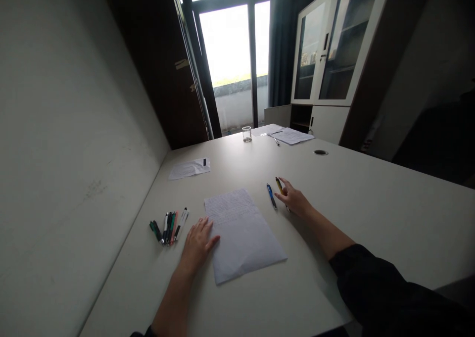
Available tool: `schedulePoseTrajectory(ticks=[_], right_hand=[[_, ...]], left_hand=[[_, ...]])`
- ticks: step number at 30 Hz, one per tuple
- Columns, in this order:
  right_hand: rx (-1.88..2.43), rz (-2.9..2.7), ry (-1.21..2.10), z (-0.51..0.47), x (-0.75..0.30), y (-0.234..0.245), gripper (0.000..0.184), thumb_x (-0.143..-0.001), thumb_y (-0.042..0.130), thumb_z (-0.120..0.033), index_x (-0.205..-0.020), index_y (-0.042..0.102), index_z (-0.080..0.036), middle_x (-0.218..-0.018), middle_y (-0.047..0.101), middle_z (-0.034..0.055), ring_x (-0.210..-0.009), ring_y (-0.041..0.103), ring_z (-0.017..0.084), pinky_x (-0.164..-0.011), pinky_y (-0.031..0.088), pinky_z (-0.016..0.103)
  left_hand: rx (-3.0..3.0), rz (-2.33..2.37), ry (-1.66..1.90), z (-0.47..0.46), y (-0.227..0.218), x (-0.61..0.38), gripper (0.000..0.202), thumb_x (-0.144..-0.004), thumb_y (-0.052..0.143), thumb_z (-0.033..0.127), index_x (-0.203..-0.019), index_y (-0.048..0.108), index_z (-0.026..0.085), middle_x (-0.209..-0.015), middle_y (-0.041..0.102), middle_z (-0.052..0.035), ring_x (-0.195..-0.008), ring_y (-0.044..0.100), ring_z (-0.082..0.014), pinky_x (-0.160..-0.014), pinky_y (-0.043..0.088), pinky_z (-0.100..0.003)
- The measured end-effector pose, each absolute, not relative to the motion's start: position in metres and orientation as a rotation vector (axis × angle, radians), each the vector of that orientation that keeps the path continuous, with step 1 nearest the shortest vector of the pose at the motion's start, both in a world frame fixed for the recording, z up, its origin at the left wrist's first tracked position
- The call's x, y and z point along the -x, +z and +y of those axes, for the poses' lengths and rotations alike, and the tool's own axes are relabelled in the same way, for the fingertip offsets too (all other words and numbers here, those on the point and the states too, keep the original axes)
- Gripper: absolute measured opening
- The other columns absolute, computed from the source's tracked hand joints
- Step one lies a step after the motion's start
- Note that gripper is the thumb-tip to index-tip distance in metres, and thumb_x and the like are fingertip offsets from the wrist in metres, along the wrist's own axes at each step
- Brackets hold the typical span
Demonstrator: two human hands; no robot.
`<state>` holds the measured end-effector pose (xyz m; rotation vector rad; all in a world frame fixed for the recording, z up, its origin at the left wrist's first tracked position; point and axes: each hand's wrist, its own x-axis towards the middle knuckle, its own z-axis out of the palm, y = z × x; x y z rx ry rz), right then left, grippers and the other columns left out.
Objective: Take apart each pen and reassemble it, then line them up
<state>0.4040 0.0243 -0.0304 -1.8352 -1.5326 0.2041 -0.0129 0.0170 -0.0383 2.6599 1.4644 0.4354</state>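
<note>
A handwritten sheet of paper (243, 233) lies on the white desk (371, 213) in front of me. My left hand (198, 243) rests flat on the desk, fingers spread, its thumb on the sheet's left edge. Just left of it lies a bunch of several pens (168, 226). My right hand (293, 198) reaches out to the right of the sheet, its fingers closing around a yellow pen (279, 185). A blue pen (271, 196) lies on the desk just left of that hand.
A smaller paper (190, 168) lies farther back on the left. A glass (247, 133), more papers (291, 135) and a pen (276, 141) sit at the far end. A cable hole (320, 152) is at back right. A wall runs along the left; a cabinet (326, 50) stands behind.
</note>
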Motion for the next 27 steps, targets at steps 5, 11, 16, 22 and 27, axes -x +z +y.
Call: schedulePoseTrajectory(ticks=[5,11,16,22,27], right_hand=[[1.94,-1.634,0.103,0.027,-0.402,-0.033,0.059,-0.087,0.055,-0.04,-0.14,0.043,-0.017,-0.076,0.066,0.0044,-0.066,0.062,0.02,-0.063,0.041,0.027],[1.942,-1.715,0.133,0.026,-0.401,-0.029,0.046,-0.089,0.054,-0.041,-0.128,0.056,-0.018,-0.074,0.068,0.005,-0.068,0.065,0.021,-0.065,0.042,0.027],[1.926,-1.653,0.124,0.027,-0.404,-0.03,0.041,-0.091,0.049,-0.042,-0.124,0.058,-0.019,-0.073,0.068,0.0039,-0.066,0.064,0.02,-0.066,0.042,0.027],[1.933,-1.623,0.116,0.028,-0.406,-0.033,0.04,-0.091,0.049,-0.041,-0.124,0.058,-0.02,-0.073,0.068,0.0032,-0.065,0.064,0.019,-0.064,0.041,0.025],[1.915,-1.628,0.128,0.026,-0.405,-0.032,0.039,-0.091,0.049,-0.039,-0.124,0.058,-0.021,-0.073,0.068,0.0024,-0.064,0.063,0.018,-0.063,0.04,0.026]], left_hand=[[-2.658,1.47,0.446,0.016,-0.039,0.013,0.056,-0.094,0.04,0.056,-0.137,0.049,0.021,-0.147,0.045,-0.0116,-0.139,0.035,-0.0297,-0.113,0.031,-0.052],[-2.646,1.448,0.587,0.016,-0.026,0.011,0.043,-0.097,0.04,0.046,-0.128,0.056,0.021,-0.138,0.054,-0.0104,-0.13,0.047,-0.0262,-0.108,0.039,-0.047],[-2.644,1.818,0.782,0.027,-0.013,0.038,0.028,-0.094,0.045,0.032,-0.11,0.066,0.022,-0.111,0.066,-0.0091,-0.112,0.055,-0.0286,-0.101,0.043,-0.046],[-2.552,2.28,0.59,0.034,-0.016,0.076,0.024,-0.085,0.056,0.034,-0.097,0.067,0.017,-0.097,0.064,-0.0137,-0.092,0.057,-0.0318,-0.081,0.049,-0.045],[-2.537,2.344,0.5,0.032,-0.014,0.077,0.022,-0.085,0.055,0.035,-0.092,0.067,0.018,-0.093,0.065,-0.0124,-0.089,0.058,-0.0302,-0.075,0.049,-0.041]])
